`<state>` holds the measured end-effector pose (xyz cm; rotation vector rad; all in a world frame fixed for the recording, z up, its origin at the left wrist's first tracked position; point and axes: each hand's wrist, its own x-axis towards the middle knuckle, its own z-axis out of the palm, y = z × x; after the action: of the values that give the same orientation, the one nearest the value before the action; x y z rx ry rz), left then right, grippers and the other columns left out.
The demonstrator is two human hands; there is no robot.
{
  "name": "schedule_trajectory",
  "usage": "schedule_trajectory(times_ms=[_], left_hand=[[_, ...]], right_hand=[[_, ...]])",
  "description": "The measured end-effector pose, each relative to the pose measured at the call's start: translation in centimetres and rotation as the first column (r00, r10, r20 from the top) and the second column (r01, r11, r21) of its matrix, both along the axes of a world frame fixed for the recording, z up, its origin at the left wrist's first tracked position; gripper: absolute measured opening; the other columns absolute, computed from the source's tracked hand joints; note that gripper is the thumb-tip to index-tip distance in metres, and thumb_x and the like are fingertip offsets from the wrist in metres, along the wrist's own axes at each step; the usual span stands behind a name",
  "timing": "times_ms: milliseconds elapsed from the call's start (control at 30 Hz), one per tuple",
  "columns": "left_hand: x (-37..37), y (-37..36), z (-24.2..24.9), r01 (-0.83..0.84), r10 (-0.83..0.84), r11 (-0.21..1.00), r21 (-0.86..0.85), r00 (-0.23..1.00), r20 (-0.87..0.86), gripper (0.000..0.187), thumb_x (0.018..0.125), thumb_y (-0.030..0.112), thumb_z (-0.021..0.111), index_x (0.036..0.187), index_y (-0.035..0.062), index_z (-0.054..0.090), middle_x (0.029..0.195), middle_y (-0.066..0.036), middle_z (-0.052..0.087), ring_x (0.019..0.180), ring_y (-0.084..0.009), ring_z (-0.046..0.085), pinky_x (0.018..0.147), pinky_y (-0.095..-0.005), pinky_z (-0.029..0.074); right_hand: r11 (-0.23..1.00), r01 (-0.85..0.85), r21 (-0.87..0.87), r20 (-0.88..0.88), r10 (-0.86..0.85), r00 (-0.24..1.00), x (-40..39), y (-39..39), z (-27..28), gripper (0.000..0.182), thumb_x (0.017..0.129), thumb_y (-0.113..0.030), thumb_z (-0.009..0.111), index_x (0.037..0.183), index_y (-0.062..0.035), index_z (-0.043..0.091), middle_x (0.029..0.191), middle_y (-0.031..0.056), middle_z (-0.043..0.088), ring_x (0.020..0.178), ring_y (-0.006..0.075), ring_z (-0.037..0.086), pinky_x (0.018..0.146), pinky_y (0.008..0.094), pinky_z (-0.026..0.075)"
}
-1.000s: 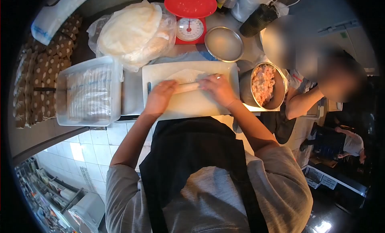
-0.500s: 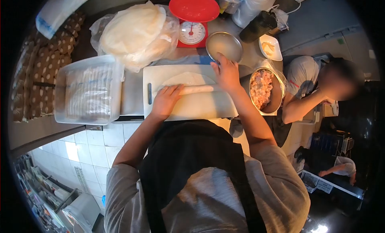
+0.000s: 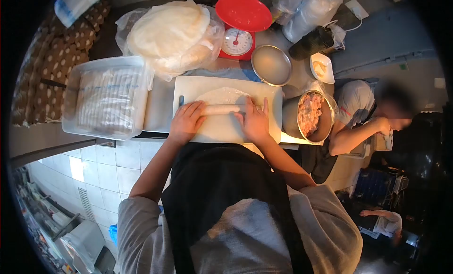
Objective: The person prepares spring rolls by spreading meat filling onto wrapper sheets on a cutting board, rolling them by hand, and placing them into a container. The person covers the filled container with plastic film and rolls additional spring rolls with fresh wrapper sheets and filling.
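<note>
A long pale spring roll lies crosswise on the white cutting board, along the near side of a thin round wrapper. My left hand rests over the roll's left end with its fingers stretched out. Over the right end lies my right hand, fingers spread and thumb apart on the near side. Both ends of the roll are hidden under the hands. Beyond the board's right corner stands a metal bowl with pale contents. A metal container of pinkish minced filling stands to the right.
Stacked wrappers in plastic and a red scale stand behind the board. Left is a plastic tub of wrapped rolls, beside egg trays. A white dish and a co-worker are at right.
My right hand has left the metal bowl and come down onto the right end of the roll. My left hand stays at the left end. The view has shifted slightly.
</note>
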<state>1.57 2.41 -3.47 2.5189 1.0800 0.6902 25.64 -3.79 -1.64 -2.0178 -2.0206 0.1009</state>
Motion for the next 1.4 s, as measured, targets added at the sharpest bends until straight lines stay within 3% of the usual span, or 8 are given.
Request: schedule_trajectory(times_ms=[200, 533, 633, 767, 1100, 1233, 1333, 1400], left_hand=[[-0.1, -0.3, 0.3, -0.001, 0.000, 1.000, 0.026, 1.000, 0.024, 0.046, 0.083, 0.022, 0.065, 0.126, 0.0078, 0.055, 0.125, -0.009, 0.057, 0.115, -0.0271, 0.051, 0.099, -0.0395, 0.041], [-2.0, -1.4, 0.0, -0.134, 0.128, 0.989, 0.066, 0.988, 0.086, 0.047, 0.077, 0.018, 0.071, 0.120, 0.0080, 0.059, 0.118, -0.008, 0.059, 0.108, -0.0283, 0.054, 0.091, -0.0406, 0.044], [-1.9, -1.3, -0.2, -0.146, 0.139, 0.987, 0.064, 0.984, 0.113, 0.045, 0.076, 0.018, 0.072, 0.118, 0.0084, 0.060, 0.115, -0.008, 0.059, 0.106, -0.0283, 0.055, 0.090, -0.0402, 0.045], [-1.9, -1.1, -0.4, -0.141, 0.133, 0.988, 0.069, 0.984, 0.116, 0.042, 0.076, 0.022, 0.070, 0.114, 0.0077, 0.059, 0.113, -0.008, 0.060, 0.105, -0.0275, 0.055, 0.092, -0.0402, 0.044], [-1.9, -1.2, -0.6, -0.157, 0.144, 0.984, 0.080, 0.978, 0.149, 0.043, 0.074, 0.018, 0.073, 0.114, 0.0074, 0.060, 0.112, -0.009, 0.060, 0.102, -0.0285, 0.056, 0.089, -0.0394, 0.047], [-1.9, -1.2, -0.4, -0.148, 0.133, 0.985, 0.091, 0.979, 0.155, 0.043, 0.074, 0.017, 0.073, 0.114, 0.0069, 0.060, 0.112, -0.009, 0.060, 0.103, -0.0286, 0.056, 0.089, -0.0393, 0.046], [-1.8, -1.3, -0.1, -0.150, 0.138, 0.986, 0.073, 0.979, 0.149, 0.042, 0.075, 0.018, 0.072, 0.113, 0.0070, 0.061, 0.112, -0.009, 0.059, 0.104, -0.0288, 0.055, 0.090, -0.0393, 0.046], [-1.7, -1.4, 0.5, -0.159, 0.149, 0.985, 0.071, 0.980, 0.128, 0.040, 0.076, 0.018, 0.071, 0.113, 0.0074, 0.061, 0.112, -0.009, 0.059, 0.105, -0.0289, 0.055, 0.091, -0.0390, 0.045]], right_hand=[[0.966, -0.249, 0.073, -0.052, 0.254, 0.966, -3.5, 3.7, -0.7, 0.066, 0.089, -0.037, 0.058, 0.134, 0.0059, 0.037, 0.125, 0.0243, 0.056, 0.120, 0.0320, 0.054, 0.113, 0.0515, 0.020], [0.970, 0.177, 0.169, -0.200, -0.143, 0.969, 5.3, 6.8, 3.8, 0.053, 0.093, -0.031, 0.054, 0.132, 0.0019, 0.041, 0.103, 0.0254, 0.063, 0.095, 0.0382, 0.061, 0.097, 0.0490, 0.040], [0.994, 0.088, 0.067, -0.599, -0.030, 0.800, 1.3, 6.6, 0.7, 0.049, 0.096, -0.028, 0.052, 0.135, -0.0015, 0.039, 0.112, 0.0197, 0.062, 0.103, 0.0363, 0.058, 0.097, 0.0461, 0.041], [0.886, -0.461, -0.040, -0.339, 0.422, 0.841, -6.9, 3.9, 0.3, 0.055, 0.092, -0.028, 0.057, 0.136, -0.0011, 0.036, 0.114, 0.0201, 0.062, 0.106, 0.0325, 0.060, 0.110, 0.0493, 0.027], [0.837, -0.529, 0.136, -0.143, 0.545, 0.826, -7.2, 4.3, -0.8, 0.059, 0.090, -0.037, 0.056, 0.135, -0.0022, 0.037, 0.118, 0.0175, 0.062, 0.101, 0.0325, 0.064, 0.113, 0.0504, 0.022], [0.928, -0.229, -0.294, 0.019, 0.246, 0.969, -4.3, 5.6, 2.2, 0.056, 0.093, -0.037, 0.051, 0.136, -0.0028, 0.037, 0.121, 0.0173, 0.061, 0.105, 0.0298, 0.062, 0.113, 0.0507, 0.021], [0.934, -0.044, 0.354, 0.085, 0.015, 0.996, 1.4, 5.9, 2.3, 0.050, 0.095, -0.032, 0.051, 0.134, -0.0028, 0.040, 0.111, 0.0174, 0.064, 0.097, 0.0328, 0.064, 0.107, 0.0512, 0.030], [0.977, 0.125, 0.171, -0.075, -0.114, 0.991, 4.1, 6.4, 3.1, 0.048, 0.095, -0.030, 0.052, 0.133, -0.0020, 0.041, 0.114, 0.0193, 0.062, 0.102, 0.0329, 0.061, 0.105, 0.0508, 0.031]])
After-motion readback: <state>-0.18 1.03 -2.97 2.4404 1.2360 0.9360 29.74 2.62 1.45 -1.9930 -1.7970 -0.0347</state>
